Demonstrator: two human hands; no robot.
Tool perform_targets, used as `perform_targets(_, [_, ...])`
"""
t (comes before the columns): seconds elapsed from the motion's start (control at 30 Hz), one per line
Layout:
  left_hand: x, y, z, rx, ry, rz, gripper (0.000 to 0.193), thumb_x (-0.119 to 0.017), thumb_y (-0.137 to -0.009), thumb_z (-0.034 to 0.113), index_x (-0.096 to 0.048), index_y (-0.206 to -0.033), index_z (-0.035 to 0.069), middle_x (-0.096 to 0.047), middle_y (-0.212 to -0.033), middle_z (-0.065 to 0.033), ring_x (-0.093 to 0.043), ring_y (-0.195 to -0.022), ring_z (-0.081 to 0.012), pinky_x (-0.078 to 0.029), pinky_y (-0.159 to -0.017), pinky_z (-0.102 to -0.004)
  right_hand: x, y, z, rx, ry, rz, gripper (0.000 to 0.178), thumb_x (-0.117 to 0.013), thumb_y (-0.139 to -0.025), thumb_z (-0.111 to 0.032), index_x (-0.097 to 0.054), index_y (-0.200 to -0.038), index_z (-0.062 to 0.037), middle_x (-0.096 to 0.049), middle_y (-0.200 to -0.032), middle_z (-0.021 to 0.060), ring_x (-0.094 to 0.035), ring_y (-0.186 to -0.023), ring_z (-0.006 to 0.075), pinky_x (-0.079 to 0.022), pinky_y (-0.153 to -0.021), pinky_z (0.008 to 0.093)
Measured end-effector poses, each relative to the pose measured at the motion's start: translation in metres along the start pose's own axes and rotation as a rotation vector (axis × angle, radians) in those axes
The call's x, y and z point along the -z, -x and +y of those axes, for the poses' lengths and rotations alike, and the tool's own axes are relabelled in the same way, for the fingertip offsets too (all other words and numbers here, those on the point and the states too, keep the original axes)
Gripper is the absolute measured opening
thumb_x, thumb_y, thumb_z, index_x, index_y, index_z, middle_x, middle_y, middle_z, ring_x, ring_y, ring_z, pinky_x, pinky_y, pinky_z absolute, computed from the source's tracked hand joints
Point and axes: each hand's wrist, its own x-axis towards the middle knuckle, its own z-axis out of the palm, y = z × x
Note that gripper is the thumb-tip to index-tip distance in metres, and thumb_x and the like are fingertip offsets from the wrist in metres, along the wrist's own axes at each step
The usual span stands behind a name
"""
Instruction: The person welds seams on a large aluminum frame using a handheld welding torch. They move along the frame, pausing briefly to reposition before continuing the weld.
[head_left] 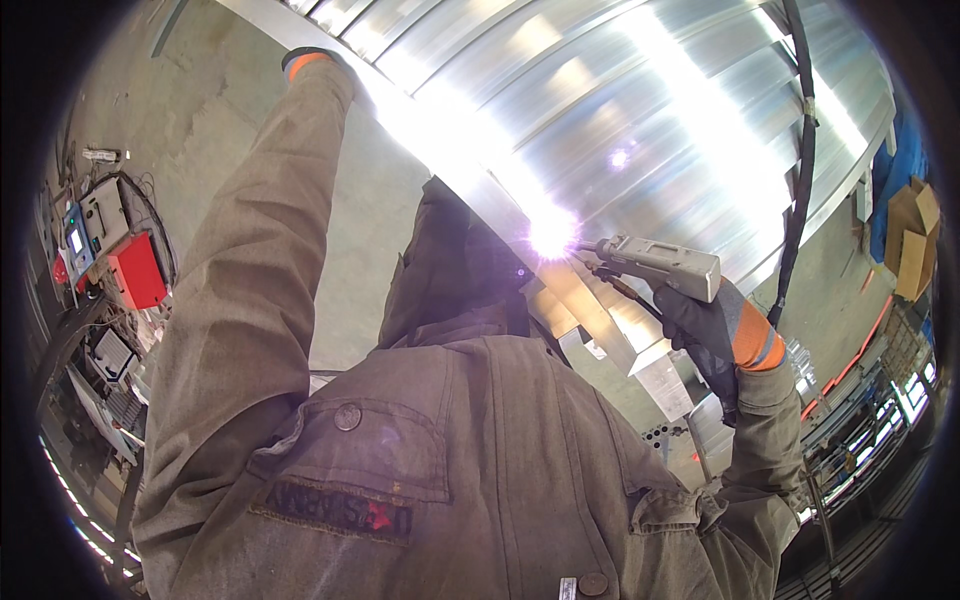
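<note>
Your right hand (708, 335), gloved, wraps tight around the welding gun (660, 265), its nozzle at the bright arc (552, 235) on the ribbed metal panel (640, 110); your left hand (312, 62) rests on that panel's edge, seemingly to steady it; its fingers are hidden.

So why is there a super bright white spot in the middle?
In the head view, glare flares at the welding torch tip, held by the right hand, washing out the shiny metal panel; the fisheye bends straight edges and darkens the corners.
</note>
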Motion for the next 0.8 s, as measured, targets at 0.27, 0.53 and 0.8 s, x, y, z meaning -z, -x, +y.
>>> perform_targets(0.27, [-0.049,-0.050,0.009,0.018,-0.067,0.036,0.026,-0.071,-0.102,0.023,-0.082,-0.124,0.016,-0.080,-0.124,-0.0046,-0.075,-0.116,-0.0244,-0.057,-0.097,-0.0445,0.000,0.003,0.003,0.034,-0.014,0.009,0.056,-0.069,-0.108,-0.037,-0.059,-0.148,0.0001,-0.068,-0.078,0.0048,-0.067,-0.065,0.0126,-0.056,-0.058,0.0299])
perform_targets(0.53, [-0.075,-0.093,0.026,0.044,0.006,0.066,0.024,-0.070,-0.102,0.022,-0.082,-0.121,0.014,-0.080,-0.120,-0.0057,-0.075,-0.113,-0.0241,-0.058,-0.095,-0.0441,-0.001,0.008,0.006,0.012,0.006,0.028,0.054,-0.070,-0.108,-0.039,-0.062,-0.143,0.0014,-0.068,-0.080,0.0061,-0.068,-0.067,0.0136,-0.057,-0.060,0.0300])
perform_targets(0.8, [-0.064,-0.069,0.026,0.049,0.130,0.094,0.033,-0.066,-0.104,0.034,-0.080,-0.124,0.012,-0.079,-0.122,-0.0083,-0.074,-0.113,-0.0252,-0.057,-0.097,-0.0436,-0.011,0.052,0.028,0.121,0.162,0.263,0.041,-0.071,-0.109,-0.039,-0.069,-0.120,0.0013,-0.072,-0.087,0.0061,-0.070,-0.078,0.0144,-0.057,-0.068,0.0320])
